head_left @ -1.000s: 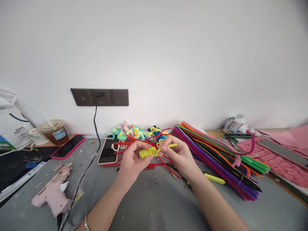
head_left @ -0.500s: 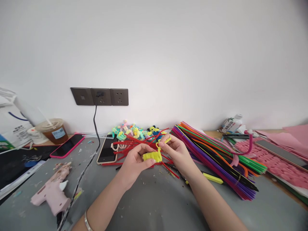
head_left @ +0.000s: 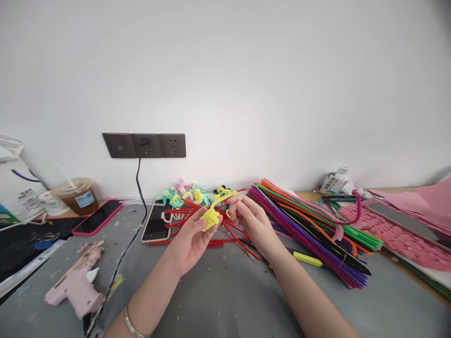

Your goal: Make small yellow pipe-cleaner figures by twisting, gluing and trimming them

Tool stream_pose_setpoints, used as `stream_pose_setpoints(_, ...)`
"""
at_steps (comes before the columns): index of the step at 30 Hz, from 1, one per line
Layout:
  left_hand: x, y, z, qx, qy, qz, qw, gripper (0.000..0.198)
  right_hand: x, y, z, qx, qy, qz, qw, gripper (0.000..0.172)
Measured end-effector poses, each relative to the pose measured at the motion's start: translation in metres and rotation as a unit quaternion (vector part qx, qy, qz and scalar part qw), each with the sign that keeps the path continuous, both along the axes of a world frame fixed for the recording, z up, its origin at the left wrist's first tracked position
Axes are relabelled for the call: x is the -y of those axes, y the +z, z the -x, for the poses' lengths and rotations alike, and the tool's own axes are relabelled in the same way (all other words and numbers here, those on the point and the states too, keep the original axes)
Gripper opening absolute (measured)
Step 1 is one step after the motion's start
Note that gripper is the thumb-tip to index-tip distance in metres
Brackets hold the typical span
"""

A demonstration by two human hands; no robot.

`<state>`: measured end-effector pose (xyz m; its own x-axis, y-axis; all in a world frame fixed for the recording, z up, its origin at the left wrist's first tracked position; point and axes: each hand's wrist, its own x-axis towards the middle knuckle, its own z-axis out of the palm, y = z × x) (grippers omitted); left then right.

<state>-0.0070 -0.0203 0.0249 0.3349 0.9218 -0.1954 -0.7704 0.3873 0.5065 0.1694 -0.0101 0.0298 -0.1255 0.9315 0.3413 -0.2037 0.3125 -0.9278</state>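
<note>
My left hand (head_left: 192, 241) holds a coiled yellow pipe-cleaner piece (head_left: 210, 218) between its thumb and fingers. From the top of the coil a yellow strand (head_left: 221, 199) runs up and to the right. My right hand (head_left: 248, 220) is closed in a pinch on the free part of that strand, close beside the coil. Loose red pipe cleaners (head_left: 243, 244) lie on the table behind and below my hands. Small colourful pipe-cleaner figures (head_left: 186, 193) sit near the wall, past my left hand.
Bundled coloured pipe cleaners (head_left: 317, 230) lie right, beside a yellow-handled tool (head_left: 307, 259). At left are a pink glue gun (head_left: 75, 286), a black cable (head_left: 123, 253), a pink-edged phone (head_left: 98, 218) and a drink cup (head_left: 79, 197). Another phone (head_left: 155, 223) lies behind my left hand.
My left hand has turned the yellow coil, so it shows more end-on and slightly higher. The strand now stretches up to the right, and my right hand's fingers have curled in lower beside it.
</note>
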Motion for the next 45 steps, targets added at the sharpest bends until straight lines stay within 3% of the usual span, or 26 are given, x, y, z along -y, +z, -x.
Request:
stream_pose_setpoints(5, 0.001, 0.004, 0.001, 0.004, 0.015, 0.004, 1.000, 0.025, 0.003, 0.008, 0.001, 0.070, -0.034, -0.041, 0.996, 0.027)
stream_pose_setpoints(8, -0.001, 0.006, -0.002, -0.009, 0.055, 0.013, 0.998, 0.022, 0.016, 0.018, -0.017, 0.227, -0.112, -0.085, 0.964, 0.024)
stream_pose_setpoints(11, -0.004, 0.004, -0.005, -0.018, 0.083, 0.015, 0.996, 0.019, 0.044, 0.012, -0.054, 0.442, -0.154, -0.061, 0.881, 0.027)
stream_pose_setpoints(15, -0.007, 0.000, -0.007, -0.025, 0.096, 0.029, 0.995, 0.017, 0.087, -0.028, -0.104, 0.647, -0.182, 0.015, 0.740, 0.057)
stream_pose_setpoints(17, -0.007, -0.002, -0.008, -0.034, 0.089, 0.030, 0.995, 0.016, 0.098, -0.048, -0.118, 0.688, -0.188, -0.011, 0.701, 0.065)
stream_pose_setpoints(19, -0.007, -0.004, -0.008, -0.044, 0.075, 0.029, 0.996, 0.015, 0.099, -0.058, -0.125, 0.697, -0.194, -0.025, 0.690, 0.066)
stream_pose_setpoints(21, -0.007, -0.006, -0.008, -0.051, 0.061, 0.028, 0.996, 0.013, 0.095, -0.057, -0.126, 0.699, -0.186, -0.029, 0.690, 0.062)
stream_pose_setpoints(27, -0.007, -0.009, -0.007, -0.063, 0.050, 0.039, 0.996, 0.016, 0.092, -0.029, -0.125, 0.737, -0.202, -0.035, 0.644, 0.036)
stream_pose_setpoints(30, -0.007, -0.009, -0.006, -0.062, 0.046, 0.035, 0.996, 0.017, 0.100, -0.018, -0.131, 0.719, -0.244, 0.002, 0.651, 0.021)
stream_pose_setpoints(33, -0.006, -0.008, -0.006, -0.077, 0.033, 0.029, 0.996, 0.018, 0.106, -0.009, -0.131, 0.678, -0.255, 0.033, 0.689, 0.024)
stream_pose_setpoints(38, -0.003, -0.009, -0.008, -0.109, 0.014, 0.008, 0.994, 0.022, 0.107, 0.005, -0.100, 0.616, -0.207, -0.020, 0.760, 0.029)
stream_pose_setpoints(45, -0.001, -0.008, -0.010, -0.145, -0.001, -0.014, 0.989, 0.024, 0.097, 0.001, -0.070, 0.616, -0.200, -0.075, 0.759, 0.033)
